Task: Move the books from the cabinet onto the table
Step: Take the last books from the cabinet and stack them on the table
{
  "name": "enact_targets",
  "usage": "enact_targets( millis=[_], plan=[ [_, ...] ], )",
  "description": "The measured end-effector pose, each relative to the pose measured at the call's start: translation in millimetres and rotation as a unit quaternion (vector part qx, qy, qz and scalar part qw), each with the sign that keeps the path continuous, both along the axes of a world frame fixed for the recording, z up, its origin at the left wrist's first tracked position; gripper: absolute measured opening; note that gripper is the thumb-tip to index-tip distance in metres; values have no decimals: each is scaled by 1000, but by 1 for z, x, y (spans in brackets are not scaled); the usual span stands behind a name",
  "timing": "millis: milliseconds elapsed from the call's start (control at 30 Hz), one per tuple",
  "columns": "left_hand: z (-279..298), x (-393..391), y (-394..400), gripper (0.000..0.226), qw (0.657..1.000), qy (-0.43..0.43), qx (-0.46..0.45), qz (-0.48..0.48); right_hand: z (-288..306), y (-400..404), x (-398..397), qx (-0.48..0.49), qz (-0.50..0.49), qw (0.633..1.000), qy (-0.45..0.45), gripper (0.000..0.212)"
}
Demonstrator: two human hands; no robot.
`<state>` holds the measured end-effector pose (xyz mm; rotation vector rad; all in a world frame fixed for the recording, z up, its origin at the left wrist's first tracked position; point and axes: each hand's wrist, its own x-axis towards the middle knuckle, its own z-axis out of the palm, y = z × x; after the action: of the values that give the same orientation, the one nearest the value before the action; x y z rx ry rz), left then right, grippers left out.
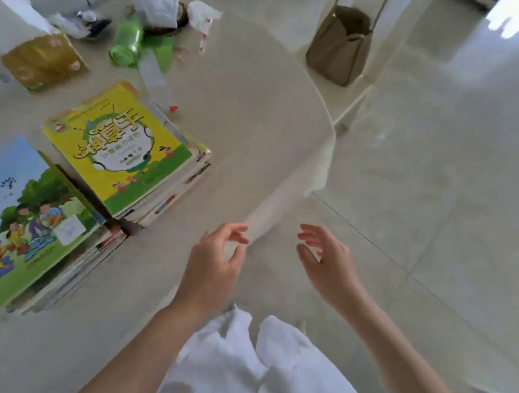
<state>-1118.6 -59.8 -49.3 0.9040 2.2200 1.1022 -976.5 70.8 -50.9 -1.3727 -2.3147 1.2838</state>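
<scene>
Two stacks of books lie on the pale table point(247, 110). The farther stack point(123, 152) has a yellow and green cover on top. The nearer stack point(11, 226) at the left shows a blue and green cover with cartoon children. My left hand point(214, 267) hovers over the table's right edge, fingers apart and holding nothing. Beyond the table edge, my right hand point(325, 266) hangs above the floor, also spread and holding nothing. The cabinet is out of view.
At the table's far end lie a green bottle point(127, 38), a golden tissue pack point(43, 59), white plastic bags point(158, 6) and a small red cap point(173, 108). A tan bag point(341, 43) hangs on a white chair. Tiled floor spreads to the right.
</scene>
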Motion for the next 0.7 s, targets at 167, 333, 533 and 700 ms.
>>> enact_targets(
  millis=[167, 333, 533, 700],
  plan=[
    [-4, 56, 26, 27, 990, -14, -42, -134, 0, -3, 98, 2, -142, 990, 3, 26],
    [1, 136, 71, 27, 972, -10, -41, -232, 0, -16, 207, -14, -254, 967, 3, 26],
    [-8, 272, 125, 28, 931, -13, -29, -365, -2, -38, 350, -51, -369, 928, -3, 24],
    [-19, 392, 167, 26, 886, 1, -19, -464, -4, -41, 465, -57, -439, 897, -15, 24]
  ],
)
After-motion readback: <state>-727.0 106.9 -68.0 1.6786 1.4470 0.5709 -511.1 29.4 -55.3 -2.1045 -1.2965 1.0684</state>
